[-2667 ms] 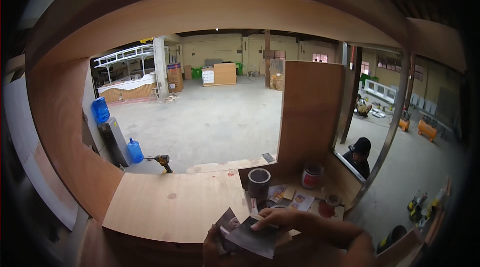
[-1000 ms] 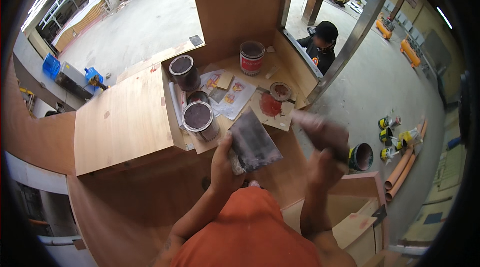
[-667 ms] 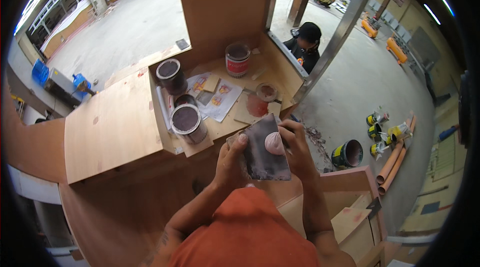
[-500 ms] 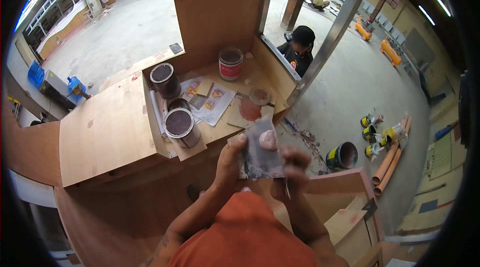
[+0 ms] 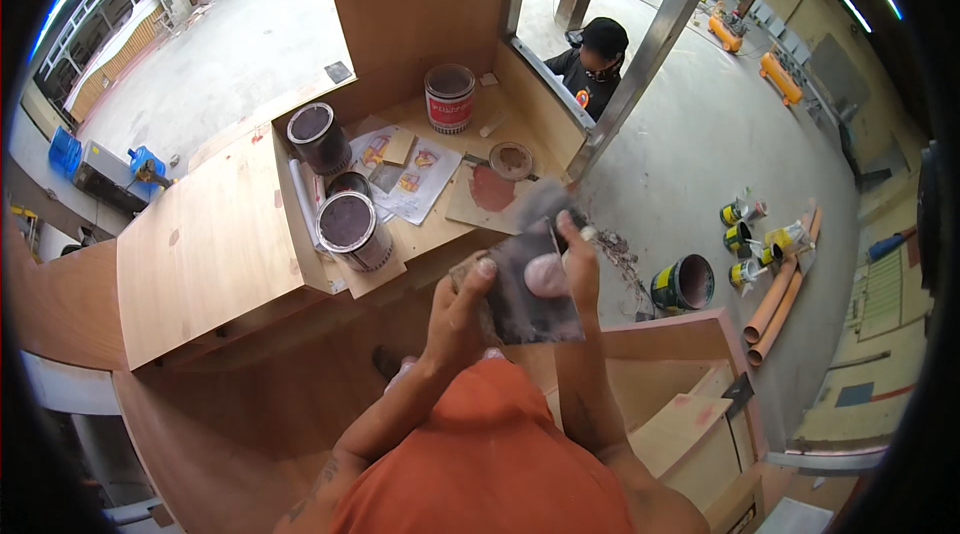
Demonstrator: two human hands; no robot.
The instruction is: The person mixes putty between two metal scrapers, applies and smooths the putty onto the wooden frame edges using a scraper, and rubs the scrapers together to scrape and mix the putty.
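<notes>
Both hands meet just above the person's orange shirt [image 5: 480,464], gripping a dark, smeared flat sheet [image 5: 535,284] that carries a pale pink blob of putty [image 5: 546,275] near its middle. The left hand [image 5: 455,314] clasps the sheet's edge at 9 o'clock, fingers curled over the rim. The right hand [image 5: 578,259] grasps it at 3 o'clock, its fingers reaching up past the top corner; whether it also pinches a small tool cannot be told. The sheet is held between the two hands, tilted toward the head.

Beyond the sheet, at 11 o'clock from the hands, a wooden work surface [image 5: 200,244] carries an open paint can [image 5: 353,229] with a dark inside. A second open can [image 5: 318,136] stands farther off at about the same bearing. Printed paper sheets [image 5: 415,174] lie between the cans and a small board smeared with reddish putty [image 5: 490,196], which sits at 12 o'clock, just past the held sheet. A round lid [image 5: 511,160] lies just beyond the board. A red-and-white can [image 5: 450,97] stands farther back.

At 1 o'clock, beyond a metal frame [image 5: 640,54], another person in a black cap [image 5: 598,54] is crouched on the concrete floor [image 5: 700,154]. At 3 o'clock, a dark bucket [image 5: 683,284] and several small yellow-and-black tins [image 5: 745,234] stand on that floor beside orange pipes [image 5: 780,289].
</notes>
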